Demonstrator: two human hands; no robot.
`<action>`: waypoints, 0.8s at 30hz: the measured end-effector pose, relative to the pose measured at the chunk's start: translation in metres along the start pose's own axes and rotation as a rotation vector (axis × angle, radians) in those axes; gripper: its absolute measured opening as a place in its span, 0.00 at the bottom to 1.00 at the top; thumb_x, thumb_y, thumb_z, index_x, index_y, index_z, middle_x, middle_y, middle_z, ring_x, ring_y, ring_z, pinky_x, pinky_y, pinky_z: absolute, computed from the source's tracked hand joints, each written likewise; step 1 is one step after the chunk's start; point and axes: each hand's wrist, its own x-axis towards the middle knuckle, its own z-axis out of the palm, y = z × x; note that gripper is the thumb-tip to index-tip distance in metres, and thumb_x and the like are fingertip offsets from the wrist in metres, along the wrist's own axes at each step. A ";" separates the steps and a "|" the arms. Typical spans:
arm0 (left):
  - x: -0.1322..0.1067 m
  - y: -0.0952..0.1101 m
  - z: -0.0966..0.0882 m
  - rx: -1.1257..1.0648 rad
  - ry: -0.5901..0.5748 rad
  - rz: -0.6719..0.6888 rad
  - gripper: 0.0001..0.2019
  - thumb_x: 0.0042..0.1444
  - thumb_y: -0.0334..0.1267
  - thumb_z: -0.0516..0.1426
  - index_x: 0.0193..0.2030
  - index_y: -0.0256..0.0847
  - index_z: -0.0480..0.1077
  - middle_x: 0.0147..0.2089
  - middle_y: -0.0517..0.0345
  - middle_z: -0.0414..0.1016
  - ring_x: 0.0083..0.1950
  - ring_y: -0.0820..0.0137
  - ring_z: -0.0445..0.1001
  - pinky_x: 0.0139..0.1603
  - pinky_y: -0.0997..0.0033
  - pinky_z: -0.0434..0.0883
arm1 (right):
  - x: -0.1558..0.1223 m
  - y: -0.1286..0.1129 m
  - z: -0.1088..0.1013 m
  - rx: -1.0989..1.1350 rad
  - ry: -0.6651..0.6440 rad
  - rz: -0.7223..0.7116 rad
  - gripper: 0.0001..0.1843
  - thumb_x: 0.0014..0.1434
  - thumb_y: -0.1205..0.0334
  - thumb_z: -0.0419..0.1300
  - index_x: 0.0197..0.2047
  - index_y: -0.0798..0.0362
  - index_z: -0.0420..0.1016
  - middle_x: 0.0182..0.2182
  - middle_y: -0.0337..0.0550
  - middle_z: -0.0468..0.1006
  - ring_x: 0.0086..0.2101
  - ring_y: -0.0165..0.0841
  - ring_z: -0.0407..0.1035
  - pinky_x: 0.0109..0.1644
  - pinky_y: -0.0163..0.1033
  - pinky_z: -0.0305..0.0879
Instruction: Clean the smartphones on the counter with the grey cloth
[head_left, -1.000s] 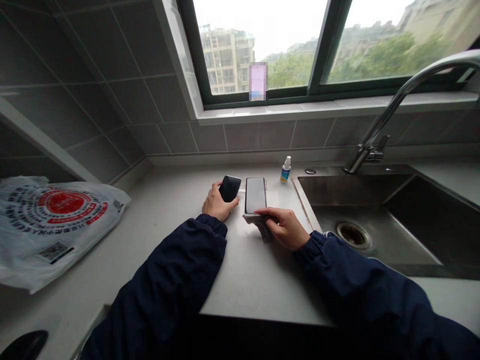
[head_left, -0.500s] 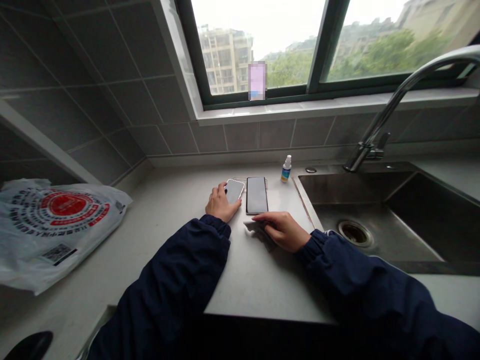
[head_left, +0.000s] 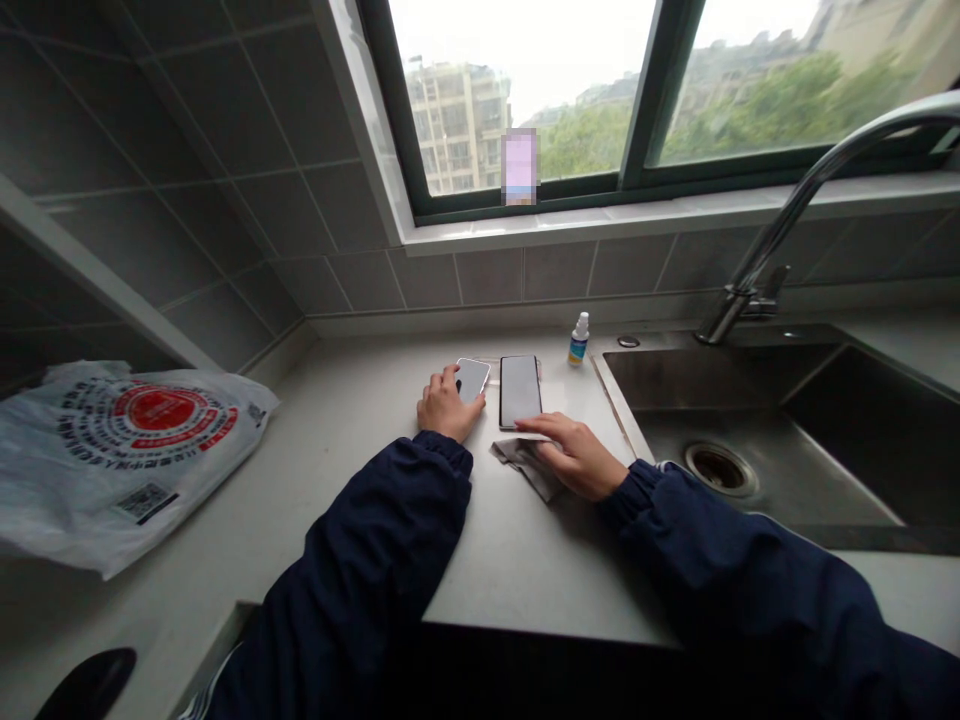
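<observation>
Under my left hand (head_left: 448, 405) is a small light-framed phone (head_left: 474, 380) lying on the counter; my fingers and thumb clasp it at its sides. A larger dark-framed phone (head_left: 520, 390) lies flat just to its right. My right hand (head_left: 581, 455) has its fingers stretched forward, the fingertips at the lower edge of this larger phone. Partly beneath that hand, a grey cloth (head_left: 536, 470) lies crumpled on the counter. The small white bottle (head_left: 578, 340) with a blue and yellow label stands upright behind, beside the sink.
To the right is a steel sink (head_left: 660, 385) with a curved faucet (head_left: 780, 220). A white plastic bag (head_left: 82, 500) with red and black print lies at the left. A window (head_left: 585, 100) is above the pale counter (head_left: 360, 390), with a pixelated patch at its sill.
My right hand's fingers have loosened and reached onto the larger phone's lower edge. The cloth beneath lies lower and more spread out. My left hand keeps its hold; the view shifts slightly.
</observation>
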 end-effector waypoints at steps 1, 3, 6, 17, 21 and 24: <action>0.000 0.000 0.000 -0.001 0.001 0.003 0.32 0.56 0.49 0.65 0.67 0.47 0.66 0.60 0.46 0.75 0.59 0.52 0.76 0.57 0.57 0.72 | 0.001 0.001 -0.001 -0.003 0.020 0.017 0.22 0.63 0.67 0.57 0.56 0.52 0.83 0.52 0.52 0.85 0.51 0.45 0.79 0.58 0.51 0.74; 0.001 -0.001 0.000 -0.009 0.002 0.009 0.33 0.55 0.49 0.65 0.67 0.46 0.66 0.60 0.46 0.75 0.60 0.52 0.75 0.58 0.57 0.71 | 0.001 0.004 -0.003 -0.024 0.061 0.064 0.19 0.66 0.60 0.58 0.56 0.52 0.83 0.52 0.53 0.85 0.52 0.46 0.78 0.58 0.52 0.73; 0.001 -0.001 0.000 -0.026 0.002 0.017 0.34 0.55 0.50 0.65 0.67 0.44 0.65 0.60 0.45 0.76 0.60 0.52 0.74 0.59 0.57 0.70 | 0.002 0.011 -0.002 -0.084 0.130 0.124 0.17 0.67 0.57 0.58 0.53 0.51 0.84 0.52 0.53 0.84 0.53 0.47 0.77 0.60 0.53 0.71; 0.001 0.002 0.004 -0.035 0.006 -0.016 0.32 0.57 0.51 0.65 0.65 0.41 0.66 0.61 0.43 0.76 0.62 0.53 0.72 0.61 0.59 0.68 | 0.015 0.016 0.012 -0.413 0.175 0.257 0.35 0.66 0.48 0.63 0.69 0.59 0.70 0.61 0.65 0.74 0.60 0.58 0.67 0.62 0.62 0.67; -0.003 0.005 0.003 -0.039 0.022 -0.023 0.35 0.58 0.55 0.65 0.68 0.41 0.65 0.64 0.42 0.73 0.64 0.50 0.71 0.62 0.54 0.68 | 0.025 0.013 0.017 -0.498 0.143 0.328 0.40 0.66 0.42 0.63 0.71 0.60 0.67 0.56 0.66 0.76 0.55 0.58 0.70 0.57 0.59 0.69; -0.008 0.008 0.005 -0.064 0.106 0.080 0.31 0.60 0.55 0.64 0.66 0.44 0.68 0.66 0.45 0.72 0.66 0.50 0.69 0.64 0.51 0.67 | 0.036 0.016 0.020 -0.492 0.173 0.387 0.35 0.68 0.45 0.61 0.70 0.60 0.68 0.54 0.64 0.77 0.54 0.54 0.72 0.57 0.52 0.69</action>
